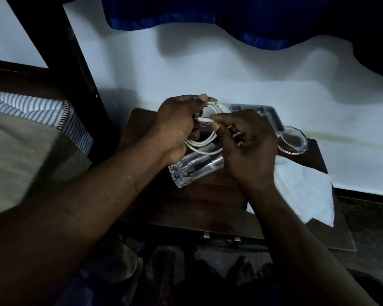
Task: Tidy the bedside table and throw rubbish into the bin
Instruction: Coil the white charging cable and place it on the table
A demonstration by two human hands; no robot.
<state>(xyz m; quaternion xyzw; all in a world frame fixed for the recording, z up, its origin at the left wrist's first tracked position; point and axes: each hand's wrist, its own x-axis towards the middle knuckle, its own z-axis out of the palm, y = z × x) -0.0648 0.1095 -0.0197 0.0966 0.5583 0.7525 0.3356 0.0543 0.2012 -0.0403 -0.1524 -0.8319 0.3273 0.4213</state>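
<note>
both hands are up over the bedside table point(208, 202), and it's all about the white cable point(217, 107). the left hand point(177, 127) has its fingers curled round the coiled loops, gripping the bundle at its far side, with the lower loops hanging free beneath the palm. in from the right comes the right hand point(250, 142), thumb and forefinger pinching the cable's free end, the small white plug pointing left at the left hand's fingers. its other fingers are loosely bent. so the cable is off the table, held in the air between the two hands, above the table's middle.

right under those hanging loops, a glass tumbler point(195, 171) lies on its side on the wood, thick base toward the near left, just beside the left wrist. over at the far right corner sits a round glass dish point(293, 140), close by the right hand. a grey plastic tray point(261, 110) lies along the far edge, partly hidden by the right hand's fingers. behind the cable there's a dark red thing with lettering point(206, 126), mostly covered. a white paper sheet point(303, 191) is spread on the table's right side and hangs past the edge. a striped bed sheet point(31, 107) is away to the left, and a blue curtain point(186, 14) hangs on the far wall.
</note>
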